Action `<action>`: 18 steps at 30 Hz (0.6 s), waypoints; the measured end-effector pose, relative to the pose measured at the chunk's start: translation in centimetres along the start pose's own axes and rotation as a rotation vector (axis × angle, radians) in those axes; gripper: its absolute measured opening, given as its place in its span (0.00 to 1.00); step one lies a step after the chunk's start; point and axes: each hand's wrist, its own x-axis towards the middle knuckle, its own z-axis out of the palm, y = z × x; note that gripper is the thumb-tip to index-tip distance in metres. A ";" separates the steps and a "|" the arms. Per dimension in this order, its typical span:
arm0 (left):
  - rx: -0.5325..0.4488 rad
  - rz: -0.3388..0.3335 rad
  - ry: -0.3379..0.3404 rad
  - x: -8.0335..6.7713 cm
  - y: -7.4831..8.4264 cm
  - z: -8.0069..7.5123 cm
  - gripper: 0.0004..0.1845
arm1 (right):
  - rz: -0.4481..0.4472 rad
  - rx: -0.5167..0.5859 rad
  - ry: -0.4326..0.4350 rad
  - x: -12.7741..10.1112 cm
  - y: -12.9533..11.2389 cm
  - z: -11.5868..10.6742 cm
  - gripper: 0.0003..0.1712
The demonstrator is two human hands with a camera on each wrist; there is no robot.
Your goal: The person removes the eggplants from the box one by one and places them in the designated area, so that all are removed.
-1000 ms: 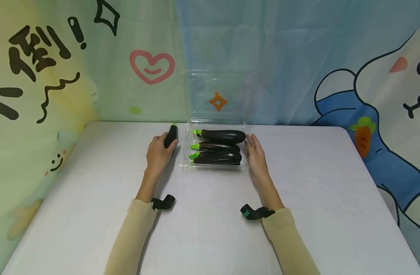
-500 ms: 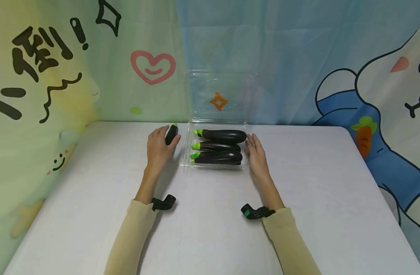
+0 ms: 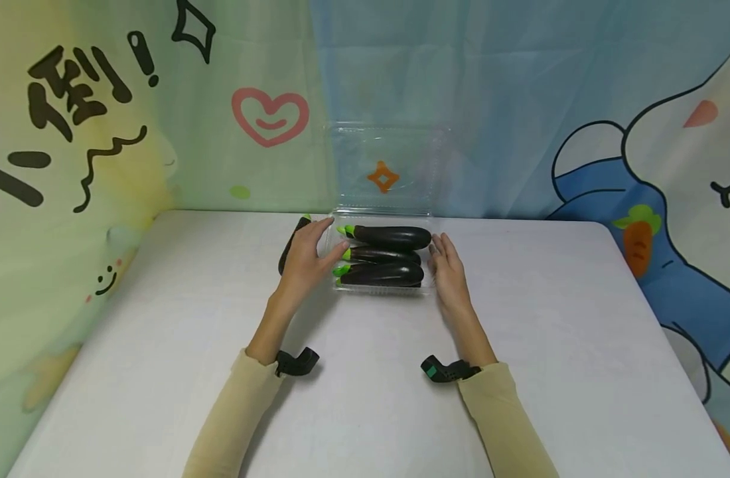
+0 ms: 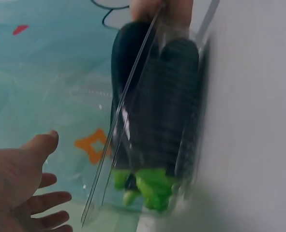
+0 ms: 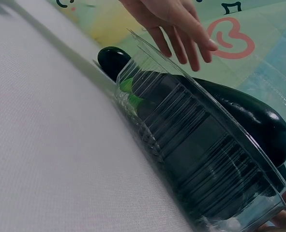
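Observation:
Several dark eggplants with green stem ends lie side by side in a clear plastic box. Another eggplant lies on the table just left of the box, partly hidden behind my left hand. That hand hovers at the box's left side with fingers and thumb spread and nothing in its grasp; in the right wrist view the left hand hangs above the rim. My right hand rests along the box's right end, fingers straight, at the blunt ends of the eggplants.
The clear hinged lid stands upright behind the box, against a printed cloth backdrop. A white-covered table spreads around the box. Black wrist cameras sit on both forearms.
My left hand has let go of the loose eggplant, leaving it on the table, and moved right to the box's left side. The right hand stays in place.

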 end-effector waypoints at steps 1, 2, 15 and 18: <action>-0.005 0.008 -0.016 0.0 0.2 0.1 0.32 | 0.005 0.007 -0.003 0.0 -0.2 0.0 0.33; -0.011 0.012 -0.029 -0.1 0.4 0.3 0.32 | 0.008 0.009 -0.006 -0.2 -0.4 0.1 0.33; -0.010 0.042 -0.062 -0.4 0.7 1.0 0.32 | 0.018 0.014 -0.015 -0.8 -1.6 0.3 0.33; -0.017 0.048 -0.065 -0.4 0.6 1.1 0.32 | 0.018 0.027 -0.010 -0.3 -0.8 0.2 0.33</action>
